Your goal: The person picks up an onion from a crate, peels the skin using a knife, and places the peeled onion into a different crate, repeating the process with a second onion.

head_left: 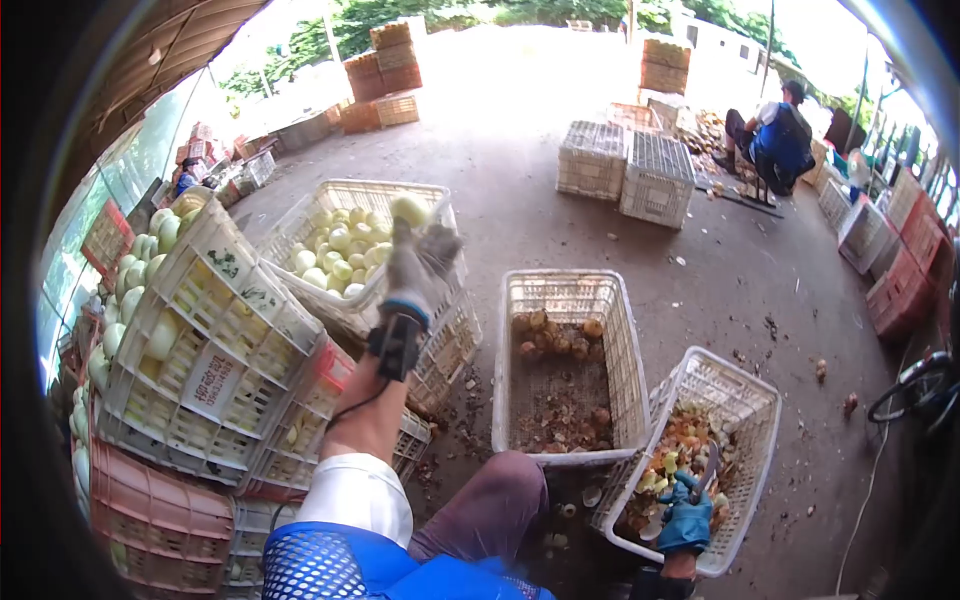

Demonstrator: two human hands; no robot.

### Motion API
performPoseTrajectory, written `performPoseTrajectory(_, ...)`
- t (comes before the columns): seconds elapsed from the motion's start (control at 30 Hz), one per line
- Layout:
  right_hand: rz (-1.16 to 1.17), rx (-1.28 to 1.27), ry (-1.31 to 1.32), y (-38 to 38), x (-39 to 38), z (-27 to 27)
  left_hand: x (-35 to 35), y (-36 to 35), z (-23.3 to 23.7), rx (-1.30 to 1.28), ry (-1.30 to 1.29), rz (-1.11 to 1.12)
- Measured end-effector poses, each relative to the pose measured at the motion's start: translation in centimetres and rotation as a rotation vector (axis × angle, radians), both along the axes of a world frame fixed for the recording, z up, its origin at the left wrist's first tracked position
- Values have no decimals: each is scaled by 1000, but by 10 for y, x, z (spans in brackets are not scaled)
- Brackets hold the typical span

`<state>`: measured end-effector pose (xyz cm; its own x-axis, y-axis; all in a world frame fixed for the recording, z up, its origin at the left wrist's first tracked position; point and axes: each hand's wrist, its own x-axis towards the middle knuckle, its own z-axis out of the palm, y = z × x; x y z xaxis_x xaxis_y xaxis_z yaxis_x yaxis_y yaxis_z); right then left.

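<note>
My left hand (418, 265), in a grey glove with a black strap at the wrist, reaches over a white crate (330, 188) of peeled onions (340, 245). Its fingers are spread. One peeled onion (410, 208) is right at the fingertips, above the crate's far side; it looks loose rather than gripped. My right hand (686, 515), in a blue glove, is closed on a knife (709, 468) with its blade pointing up. That hand is over a white crate (765, 440) of onion skins and scraps (665, 455). Between the hands stands another crate (628, 375) with several unpeeled onions (560, 335) at its far end.
Stacked crates (215, 350) filled with pale onions rise close on my left. Two lidded crates (657, 180) stand ahead on the floor. A person (780, 140) in a blue vest crouches at the far right. Red crates (905, 270) and a wheel (915, 385) line the right side.
</note>
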<state>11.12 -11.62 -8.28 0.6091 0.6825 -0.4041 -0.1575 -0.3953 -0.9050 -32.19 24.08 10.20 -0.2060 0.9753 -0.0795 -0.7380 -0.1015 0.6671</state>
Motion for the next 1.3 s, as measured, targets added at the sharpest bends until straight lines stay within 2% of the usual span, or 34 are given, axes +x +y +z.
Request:
performPoseTrajectory(0.07,37,39,-61,-4,-5,5,-18,16,-28,83,83,-74)
performPoseTrajectory(0.13,38,42,-58,-3,-15,30,2,4,-49,-24,133,-90)
performPoseTrajectory(0.2,13,49,-15,-2,-15,22,30,-10,-83,-143,302,-111)
performPoseTrajectory(0.33,32,53,79,-9,-3,7,77,-1,-191,-306,430,-275)
performPoseTrajectory(0.47,40,-77,109,-6,2,10,110,26,-298,-481,853,-381)
performPoseTrajectory(0.5,46,-126,115,-4,1,20,105,41,-347,-489,980,-378)
performPoseTrajectory(0.53,34,-134,113,-3,2,25,102,52,-377,-485,1322,-390)
performPoseTrajectory(0.6,17,-143,112,-1,5,25,113,55,-393,-341,1884,-338)
performPoseTrajectory(0.63,46,-113,99,-2,10,21,120,59,-394,-399,1898,-370)
performPoseTrajectory(0.7,11,-206,70,-2,14,12,134,66,-392,-514,1922,-435)
performPoseTrajectory(0.77,-35,-275,40,11,11,19,142,78,-390,-528,1971,-452)
performPoseTrajectory(0.87,35,-406,65,30,16,31,140,109,-434,-422,1993,-396)
performPoseTrajectory(0.93,16,-392,66,34,17,23,137,131,-455,-445,2065,-499)
performPoseTrajectory(1.03,-21,-383,49,44,16,14,157,140,-451,-609,2117,-617)
performPoseTrajectory(1.13,-37,-438,117,38,22,8,160,134,-473,-560,2150,-467)
performPoseTrajectory(1.23,-4,-474,134,37,25,9,173,111,-466,-598,2100,-528)
performPoseTrajectory(1.3,47,-500,119,40,27,17,165,92,-480,-450,1757,-703)
